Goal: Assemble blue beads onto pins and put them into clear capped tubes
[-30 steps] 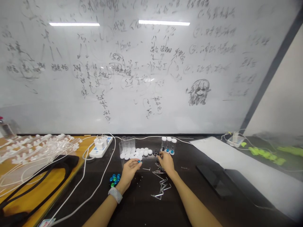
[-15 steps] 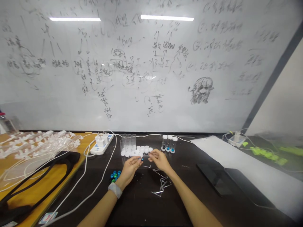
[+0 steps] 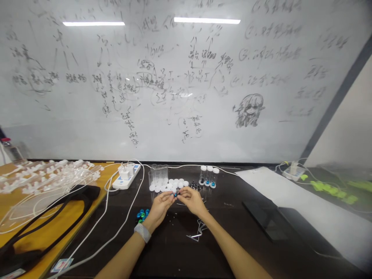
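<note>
My left hand (image 3: pixel 159 208) pinches a small round blue piece (image 3: pixel 175 195) between thumb and fingertips. My right hand (image 3: pixel 192 200) meets it there, its fingers closed on a tiny dark part at the piece's right side; its exact kind is too small to tell. Beyond the fingertips are several round white caps (image 3: pixel 178 183) and a cluster of small black parts (image 3: pixel 195 186). Beside my left wrist lies a pile of blue and green round pieces (image 3: pixel 142 215). L-shaped metal hex keys (image 3: pixel 198 232) lie below my right hand, partly covered by it.
Clear tubes (image 3: pixel 158 173) stand behind the caps. Three white-capped tubes (image 3: pixel 209 177) with small parts inside stand farther right. A power strip (image 3: pixel 126 177) and white cables occupy the left. Dark flat devices (image 3: pixel 263 220) and a white sheet (image 3: pixel 270 186) lie right.
My right hand has moved left, bringing its fingertips up against the blue piece in my left hand. The black parts behind it now show, and more of the hex keys is covered.
</note>
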`<state>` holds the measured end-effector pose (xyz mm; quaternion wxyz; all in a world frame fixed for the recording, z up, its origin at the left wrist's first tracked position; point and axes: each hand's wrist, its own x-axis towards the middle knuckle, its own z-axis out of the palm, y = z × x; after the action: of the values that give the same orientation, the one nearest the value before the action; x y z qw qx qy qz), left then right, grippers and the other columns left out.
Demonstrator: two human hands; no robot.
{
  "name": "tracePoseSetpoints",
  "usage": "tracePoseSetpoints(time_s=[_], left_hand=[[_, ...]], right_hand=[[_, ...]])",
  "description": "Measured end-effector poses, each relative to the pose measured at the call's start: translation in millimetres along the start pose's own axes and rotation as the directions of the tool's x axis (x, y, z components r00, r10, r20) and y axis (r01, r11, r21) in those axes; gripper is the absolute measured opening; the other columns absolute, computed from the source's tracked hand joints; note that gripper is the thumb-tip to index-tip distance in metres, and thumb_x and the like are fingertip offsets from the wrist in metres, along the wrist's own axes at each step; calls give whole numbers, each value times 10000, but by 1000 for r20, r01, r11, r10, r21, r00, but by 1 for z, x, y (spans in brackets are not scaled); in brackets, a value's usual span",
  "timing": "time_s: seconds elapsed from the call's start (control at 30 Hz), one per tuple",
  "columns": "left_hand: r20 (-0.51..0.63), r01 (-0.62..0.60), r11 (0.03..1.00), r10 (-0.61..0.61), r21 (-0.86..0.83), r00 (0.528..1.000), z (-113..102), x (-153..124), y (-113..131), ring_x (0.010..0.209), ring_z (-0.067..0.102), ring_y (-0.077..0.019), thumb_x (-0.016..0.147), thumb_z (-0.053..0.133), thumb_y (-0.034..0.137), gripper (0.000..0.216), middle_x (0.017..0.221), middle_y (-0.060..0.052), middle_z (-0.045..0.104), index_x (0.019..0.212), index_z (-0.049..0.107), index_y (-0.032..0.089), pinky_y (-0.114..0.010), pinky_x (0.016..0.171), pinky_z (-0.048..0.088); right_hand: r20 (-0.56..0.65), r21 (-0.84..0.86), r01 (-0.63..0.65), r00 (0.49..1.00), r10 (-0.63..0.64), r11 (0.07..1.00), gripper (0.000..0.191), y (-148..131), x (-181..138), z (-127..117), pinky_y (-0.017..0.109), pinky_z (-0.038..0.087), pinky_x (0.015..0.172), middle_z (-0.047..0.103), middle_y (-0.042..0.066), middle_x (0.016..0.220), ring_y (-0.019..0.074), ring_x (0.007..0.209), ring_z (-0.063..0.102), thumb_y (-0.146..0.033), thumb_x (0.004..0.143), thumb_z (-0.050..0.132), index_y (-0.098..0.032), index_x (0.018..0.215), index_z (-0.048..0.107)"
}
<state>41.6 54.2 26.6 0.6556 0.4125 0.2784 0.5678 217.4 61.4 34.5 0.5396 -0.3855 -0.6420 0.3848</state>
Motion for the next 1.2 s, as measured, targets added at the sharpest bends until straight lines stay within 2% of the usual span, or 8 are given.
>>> tracePoseSetpoints(time_s=[0.33,0.6,0.7,0.83,0.9,1.0,1.1,1.2], left_hand=[[-59,-2,1000,2,-11,998,-1,1,0,834,715,-175,632,892,230,363,850,-87,767,934,720,125,-295,886,529],[-34,3,1000,-2,18,999,2,-2,3,841,716,-178,636,888,237,364,868,-99,772,936,717,124,-273,839,531],[-51,-13,1000,14,24,999,1,-2,2,847,717,-187,626,893,245,373,882,-103,773,934,720,125,-281,832,533],[-87,-40,999,39,-5,995,-2,1,1,843,716,-178,617,896,237,367,880,-95,774,924,726,128,-279,840,531],[-92,-40,999,39,-8,995,-2,1,0,838,718,-178,614,898,234,369,867,-93,774,922,725,129,-278,833,533],[-94,-41,999,41,0,995,-1,0,1,835,718,-183,604,902,233,379,853,-92,772,921,724,126,-280,823,537],[-76,-36,999,37,12,996,0,-1,2,849,718,-190,606,901,241,384,872,-103,772,926,725,122,-287,835,534],[-53,-22,999,24,30,998,1,-2,3,849,720,-199,618,895,257,386,866,-110,772,936,725,121,-303,852,530]], right_hand=[[-58,-61,82,995,-86,995,348,5,-2,4,314,603,664,712,50,863,198,750,697,-468,710,786,-184,879,677],[-61,52,8,998,-5,999,340,7,-3,7,309,597,560,705,29,664,206,580,702,-493,756,753,-180,862,672],[-56,70,-16,998,20,997,373,9,-4,9,339,614,596,728,58,696,229,614,722,-519,774,729,-166,888,689],[5,70,-11,1000,10,997,472,10,-5,10,386,622,719,751,91,813,255,740,742,-534,755,741,-152,1027,689],[13,47,-8,1000,7,999,487,10,-5,10,384,621,707,748,94,818,250,724,739,-552,767,720,-147,1035,686],[25,-41,4,1000,-3,999,429,8,-6,9,330,601,592,730,76,760,213,620,709,-568,843,627,-156,941,697],[31,-159,5,1000,0,987,446,5,-7,7,264,525,467,682,41,648,172,503,641,-575,908,525,-172,802,684],[6,-254,9,1000,-7,967,508,2,-7,6,242,466,446,635,22,558,156,456,595,-579,942,456,-180,687,641]])
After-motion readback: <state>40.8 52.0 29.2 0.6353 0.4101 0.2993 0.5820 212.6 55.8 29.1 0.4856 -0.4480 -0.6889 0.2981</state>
